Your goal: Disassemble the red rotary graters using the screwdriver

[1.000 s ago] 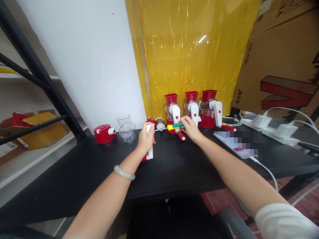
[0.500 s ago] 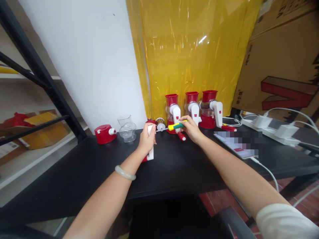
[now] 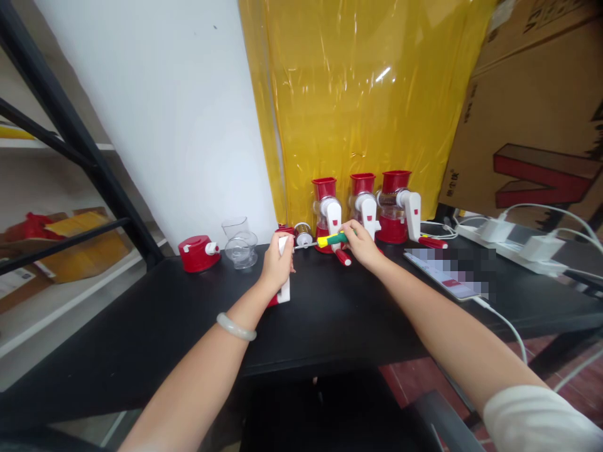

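My left hand is wrapped round a white crank handle with a red part at its lower end, held upright above the black table. In my right hand is a screwdriver with a green and yellow grip, fingers closed round its end. Its metal shaft points left and reaches the crank handle beside my left fingers; the tip is hidden there. Behind my hands lie a metal grater drum and a red part partly covered by my left hand. A red base and a clear plastic housing stand to the left.
Three red and white rotary graters stand along the back of the black table. On the right lie a phone with a cable and a white power strip with chargers. A large cardboard box leans behind; shelves flank the left.
My right hand and the screwdriver grip have shifted very slightly. My left hand and the crank handle stay almost in place.
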Motion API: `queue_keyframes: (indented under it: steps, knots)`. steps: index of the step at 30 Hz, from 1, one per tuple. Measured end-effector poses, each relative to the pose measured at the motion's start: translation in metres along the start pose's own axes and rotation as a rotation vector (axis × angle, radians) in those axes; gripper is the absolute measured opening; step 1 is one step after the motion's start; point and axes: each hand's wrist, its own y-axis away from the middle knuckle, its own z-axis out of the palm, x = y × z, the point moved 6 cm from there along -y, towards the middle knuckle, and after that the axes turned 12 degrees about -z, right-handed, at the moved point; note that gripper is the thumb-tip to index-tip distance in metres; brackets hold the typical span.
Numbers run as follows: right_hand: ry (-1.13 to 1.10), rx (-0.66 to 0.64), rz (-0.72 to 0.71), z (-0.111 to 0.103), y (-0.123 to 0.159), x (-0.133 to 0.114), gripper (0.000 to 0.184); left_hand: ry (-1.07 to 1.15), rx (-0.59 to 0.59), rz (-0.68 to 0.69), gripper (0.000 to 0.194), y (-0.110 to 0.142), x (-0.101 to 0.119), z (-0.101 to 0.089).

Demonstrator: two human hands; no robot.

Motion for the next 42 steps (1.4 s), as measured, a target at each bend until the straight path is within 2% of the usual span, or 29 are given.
queue_keyframes:
  steps: [10,14,21,33,37,42]
  knots:
    - [-0.21,0.025,0.076,0.005,0.0,0.002,0.034,0.014,-0.007,0.002,0.031,-0.001,-0.002,0.001]
    - [-0.142,0.03,0.067,0.003,0.0,0.0,0.034,0.021,-0.008,0.003,0.031,-0.001,-0.001,0.001]
    - [-0.027,0.015,0.029,0.0,0.0,0.0,0.047,0.018,-0.002,-0.006,0.03,0.0,0.0,0.001]
    - [-0.232,0.036,0.089,0.004,-0.002,0.0,0.036,0.018,-0.016,0.007,0.032,-0.001,-0.003,0.001]
    - [-0.202,0.028,0.091,0.004,-0.001,-0.005,0.041,0.025,-0.019,0.012,0.032,-0.001,-0.002,0.001]
    - [-0.072,0.013,0.046,0.003,0.001,-0.01,0.06,0.02,-0.012,0.015,0.032,0.0,0.0,0.001]
